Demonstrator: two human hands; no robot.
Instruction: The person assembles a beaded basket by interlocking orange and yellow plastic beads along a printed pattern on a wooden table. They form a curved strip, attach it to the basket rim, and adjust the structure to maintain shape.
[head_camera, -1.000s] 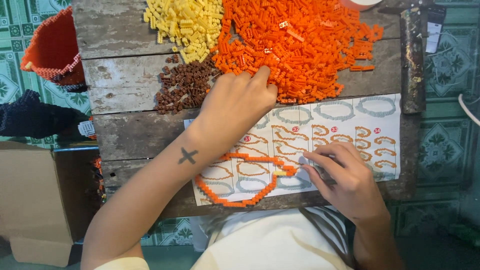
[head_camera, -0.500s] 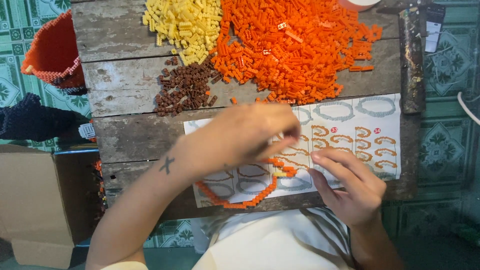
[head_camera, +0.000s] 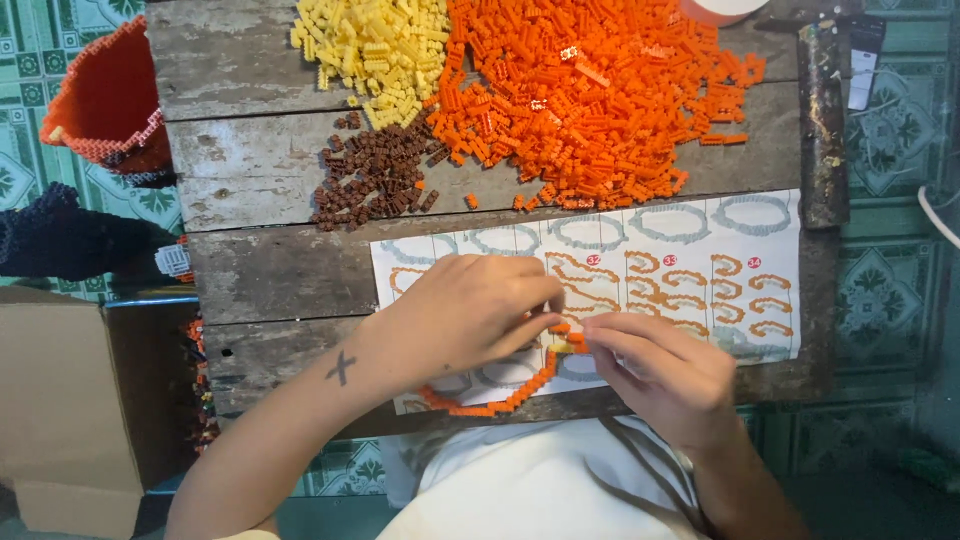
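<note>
My left hand and my right hand meet over the printed instruction sheet on the wooden table. Both pinch the end of a curved chain of small orange bricks, which arcs along the sheet's lower edge below my left hand. A small orange piece shows between the fingertips of both hands. A big heap of orange bricks lies at the far side, with a yellow heap to its left and a brown heap nearer.
An orange mesh basket hangs off the table's left edge. A cardboard box stands on the floor at the lower left. A dark bar lies along the table's right edge. Green patterned tiles surround the table.
My left hand came back from the orange heap to the sheet and closed in on the chain's end beside my right hand, which shifted slightly left.
</note>
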